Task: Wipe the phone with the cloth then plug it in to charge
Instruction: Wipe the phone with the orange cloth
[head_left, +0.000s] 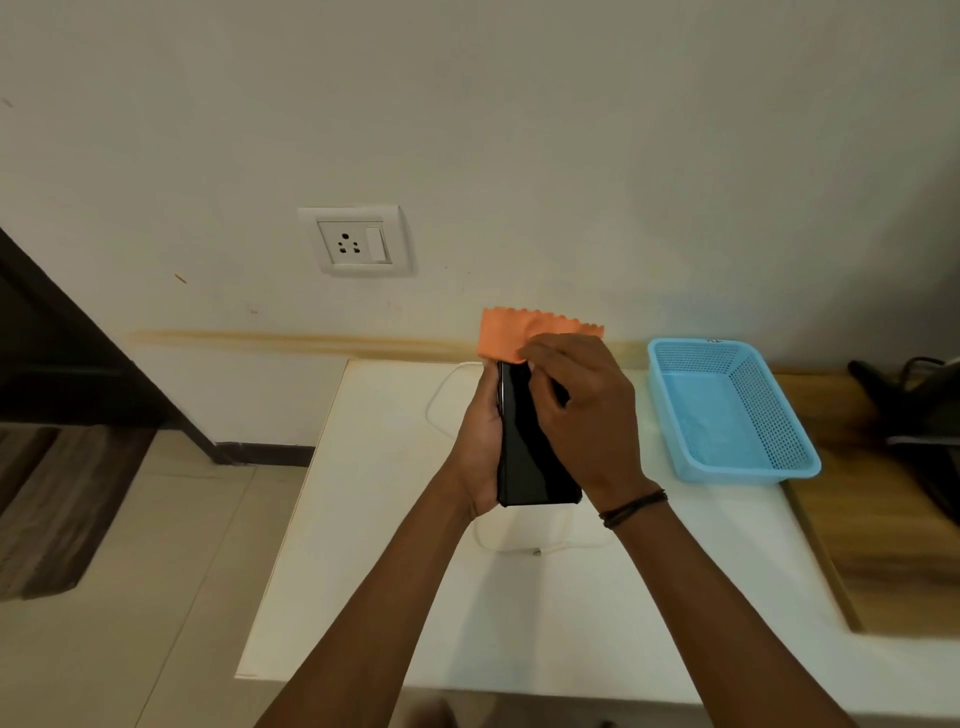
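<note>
A black phone (525, 457) is held upright above the white table (374, 545), screen towards me. My left hand (480, 447) grips its left edge and back. My right hand (582, 415) presses an orange cloth (511, 332) against the phone's top end; the cloth's zigzag edge sticks out above my fingers. A white charging cable (441, 395) lies looped on the table behind and below the phone, its plug end (537, 552) near my right wrist. A white wall socket with a switch (356, 241) is on the wall, up and to the left.
A light blue perforated plastic basket (727, 410) stands on the table to the right. Beyond it lies a wooden surface (883, 545) with dark objects (924, 415) at the far right. To the left of the table are tiled floor and a dark door frame (78, 353).
</note>
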